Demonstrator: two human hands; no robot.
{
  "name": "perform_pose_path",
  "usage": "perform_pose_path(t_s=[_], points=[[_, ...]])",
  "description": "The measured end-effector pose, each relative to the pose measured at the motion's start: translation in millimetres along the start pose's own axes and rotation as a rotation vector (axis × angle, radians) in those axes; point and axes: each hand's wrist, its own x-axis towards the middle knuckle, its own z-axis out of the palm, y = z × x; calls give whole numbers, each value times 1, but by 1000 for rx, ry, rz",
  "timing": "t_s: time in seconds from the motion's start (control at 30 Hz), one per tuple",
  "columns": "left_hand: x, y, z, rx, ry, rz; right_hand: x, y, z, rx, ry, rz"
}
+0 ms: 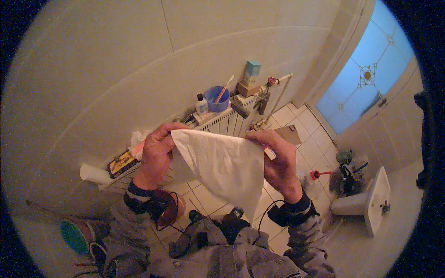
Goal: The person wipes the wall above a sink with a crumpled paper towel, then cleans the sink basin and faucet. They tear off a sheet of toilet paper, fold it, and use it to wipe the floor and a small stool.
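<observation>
A thin whitish cloth [222, 163] hangs in front of my body, its upper edge pulled fairly straight between both hands. My left hand [156, 158] pinches the upper left corner between thumb and fingers. At the other end, my right hand [283, 158] grips the upper right part. A small white object [269, 153] shows at the right palm; what it is, I cannot tell. The lower part of the cloth droops to a point over the tiled floor [205, 199]. Some fingers of both hands are hidden.
Along the wall, a radiator [222, 121] carries a blue cup [217, 100] with a toothbrush, a black-capped bottle [201, 105], a box [252, 73] and a white roll [94, 173]. On the right are a washbasin [379, 205], a red tool [320, 174] and a glazed door [368, 69]. Buckets [74, 236] stand lower left.
</observation>
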Motion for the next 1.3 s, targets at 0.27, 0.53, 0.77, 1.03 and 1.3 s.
perform_pose_path(t_s=[0.27,0.53,0.77,1.03,1.3], points=[[8,23,10,-73,-183,76,17,-20,-17,303,33,-52],[18,47,33,-77,-245,153,28,-10,-24,515,56,96],[14,31,31,321,-162,193,34,-15,-22,467,109,256],[4,37,27,355,-160,270,33,-12,-16,718,102,433],[-11,49,30,341,-248,547,36,-9,-15,725,-4,384]])
